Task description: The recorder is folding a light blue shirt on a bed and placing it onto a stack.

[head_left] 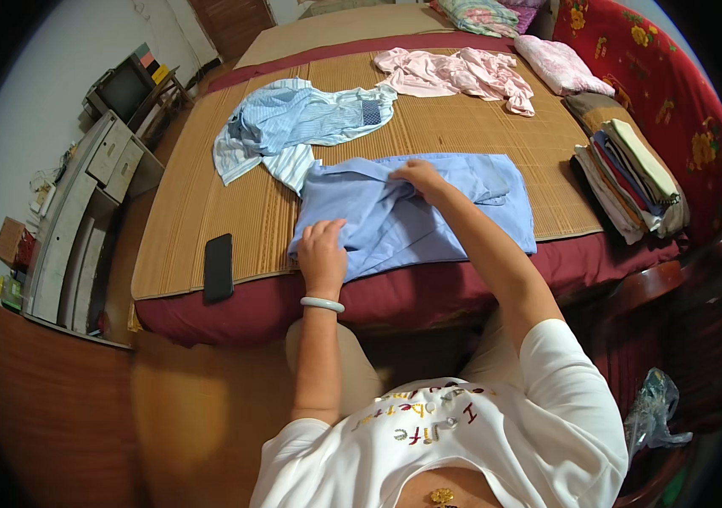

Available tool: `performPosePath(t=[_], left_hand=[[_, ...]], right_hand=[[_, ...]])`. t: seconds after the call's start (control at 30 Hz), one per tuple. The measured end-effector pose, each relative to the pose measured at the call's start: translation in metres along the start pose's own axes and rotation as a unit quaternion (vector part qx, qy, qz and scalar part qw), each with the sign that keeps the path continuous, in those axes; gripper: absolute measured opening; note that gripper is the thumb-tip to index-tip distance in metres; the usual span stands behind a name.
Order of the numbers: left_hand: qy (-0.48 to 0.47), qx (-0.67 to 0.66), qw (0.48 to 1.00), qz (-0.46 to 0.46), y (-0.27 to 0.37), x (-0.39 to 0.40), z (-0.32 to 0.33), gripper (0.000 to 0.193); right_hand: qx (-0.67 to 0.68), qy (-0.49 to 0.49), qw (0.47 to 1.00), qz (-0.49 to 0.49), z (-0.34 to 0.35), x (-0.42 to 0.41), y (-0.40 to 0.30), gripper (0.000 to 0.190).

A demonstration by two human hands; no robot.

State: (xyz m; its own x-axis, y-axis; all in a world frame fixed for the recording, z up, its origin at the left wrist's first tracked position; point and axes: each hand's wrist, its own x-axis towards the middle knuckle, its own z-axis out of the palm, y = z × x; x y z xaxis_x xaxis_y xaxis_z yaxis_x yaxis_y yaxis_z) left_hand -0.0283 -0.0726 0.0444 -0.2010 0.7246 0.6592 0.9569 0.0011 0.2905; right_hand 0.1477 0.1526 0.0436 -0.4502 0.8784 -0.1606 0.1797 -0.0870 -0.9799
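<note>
A light blue garment [399,222], partly folded and creased, lies on the bamboo mat [462,130] at the bed's near edge. My right hand [421,178] reaches over it and pinches a fold of the cloth near the far edge. At the near left corner, my left hand [322,251] rests on top of the same garment with its fingers extended, a pale bangle [322,305] around the wrist. Just beyond lies a striped light blue and white garment [300,120], spread loosely. The underside of the blue garment is hidden.
Left of the garment lies a black smartphone [218,267]. A stack of folded clothes [631,178] stands at the right, near a red floral cover [653,95]. Farther back are a crumpled pink garment [456,73] and a folded pink quilt [561,63]. A wooden chair [646,282] is beside me.
</note>
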Motion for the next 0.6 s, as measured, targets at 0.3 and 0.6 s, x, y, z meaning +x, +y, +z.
performPosePath(t=[0.3,0.6], left_hand=[[0.007,0.065,0.996,-0.064,-0.018,0.002,-0.01,0.025],[-0.139,-0.027,0.99,-0.004,0.01,0.006,-0.031,0.045]], right_hand=[[0.008,-0.011,0.998,0.056,-0.038,-0.015,0.015,0.025],[-0.402,0.094,0.895,-0.17,-0.036,-0.008,-0.002,0.029]])
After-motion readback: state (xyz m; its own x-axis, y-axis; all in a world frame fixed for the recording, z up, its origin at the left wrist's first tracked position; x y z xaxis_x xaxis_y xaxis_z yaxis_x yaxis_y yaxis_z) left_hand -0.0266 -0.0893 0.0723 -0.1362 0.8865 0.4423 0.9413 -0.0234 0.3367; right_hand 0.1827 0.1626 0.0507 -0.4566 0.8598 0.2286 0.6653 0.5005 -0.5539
